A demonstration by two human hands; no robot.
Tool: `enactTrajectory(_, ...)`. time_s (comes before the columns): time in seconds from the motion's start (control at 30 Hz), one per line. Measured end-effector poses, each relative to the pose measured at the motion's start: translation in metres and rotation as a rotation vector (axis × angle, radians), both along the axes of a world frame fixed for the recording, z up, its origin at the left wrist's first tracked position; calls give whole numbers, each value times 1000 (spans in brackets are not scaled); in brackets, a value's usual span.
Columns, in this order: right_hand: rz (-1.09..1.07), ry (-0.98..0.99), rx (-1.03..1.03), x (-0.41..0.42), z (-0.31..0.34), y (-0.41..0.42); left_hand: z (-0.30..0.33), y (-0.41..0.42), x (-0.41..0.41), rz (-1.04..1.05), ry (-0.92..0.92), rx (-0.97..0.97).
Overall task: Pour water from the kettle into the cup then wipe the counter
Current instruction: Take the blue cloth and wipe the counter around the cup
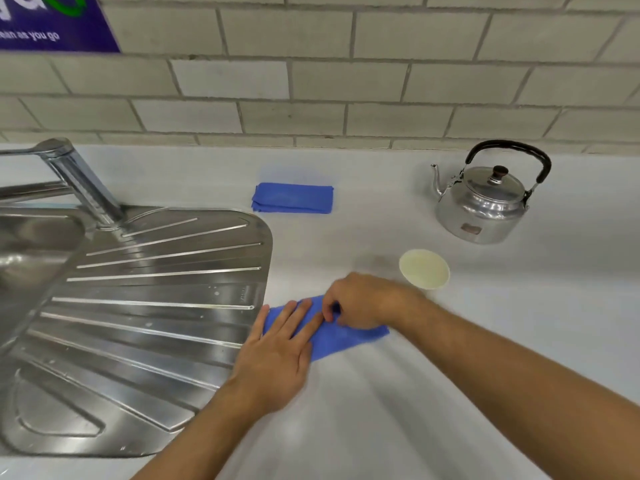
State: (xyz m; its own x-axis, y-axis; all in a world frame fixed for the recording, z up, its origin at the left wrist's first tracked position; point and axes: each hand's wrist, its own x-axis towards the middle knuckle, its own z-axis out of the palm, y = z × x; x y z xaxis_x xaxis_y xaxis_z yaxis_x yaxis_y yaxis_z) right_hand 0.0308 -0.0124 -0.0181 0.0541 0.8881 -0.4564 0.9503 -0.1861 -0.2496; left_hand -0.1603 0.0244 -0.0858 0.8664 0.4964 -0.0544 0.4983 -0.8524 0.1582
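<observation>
Left hand: the left hand (277,351) lies flat with fingers spread, pressing down on the near-left end of the blue cloth (346,336).
Right hand: the right hand (360,301) is curled over the middle of the same cloth, thumb and fingertips pinching a fold of it; motion blur hides the exact grip.
Cloth in use: it lies stretched on the grey counter (398,410), just right of the steel draining board (145,306) and near the cup.
Spare cloth: a second, folded blue cloth (293,198) sits untouched farther back, near the wall.
Kettle: the aluminium kettle (485,202) stands upright at the back right, lid on, handle raised, spout pointing left, well apart from both hands.
Cup: the pale paper cup (424,269) stands upright between kettle and right hand, just beside the right wrist; its inside looks pale and whether it holds water cannot be told.
Tap: the mixer tap (79,181) stands over the sink at the left.
Progress: judging by the kettle set down and both hands on the cloth, the pouring seems finished and the wiping stage is in hand, either underway or about to begin.
Left to do: the counter around the cup and in front of the kettle likely needs passes; no puddles are clearly visible.
</observation>
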Motion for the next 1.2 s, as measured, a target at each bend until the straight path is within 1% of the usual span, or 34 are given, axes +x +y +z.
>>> enactTrajectory(0.07,-36,42,119,-10,-5,-31,5,-3,-7,-31,3,21)
enactTrajectory(0.13,-101,100,294,-16,-10,-67,13,3,-2,-84,-50,44)
enactTrajectory(0.2,-283,145,440,-15,-16,-104,16,11,10,-243,-97,30)
enactTrajectory(0.27,-466,128,473,-7,-24,-137,10,14,24,-435,-55,-11)
enactTrajectory(0.33,-606,72,453,4,-31,-157,-1,17,35,-504,-1,-21)
enactTrajectory(0.4,-724,6,476,19,-37,-166,-12,21,46,-436,-15,-18)
enactTrajectory(0.5,-825,-111,541,41,-46,-167,-21,35,67,-217,-54,34)
enactTrajectory(0.57,-864,-145,551,58,-52,-163,-24,51,86,-77,-43,63)
enactTrajectory(0.63,-852,-165,519,76,-56,-156,-26,71,106,30,-14,43)
enactTrajectory(0.73,-818,-178,382,94,-66,-148,-28,103,131,136,2,-11)
enactTrajectory(0.83,-801,-266,279,95,-82,-146,-27,127,148,175,18,1)
enactTrajectory(0.97,-794,-274,238,100,-91,-146,-23,130,153,164,30,0)
enactTrajectory(1.1,-797,-273,229,102,-94,-145,-23,94,144,158,13,-14)
enactTrajectory(1.2,-801,-280,227,102,-95,-144,-24,51,131,97,-15,7)
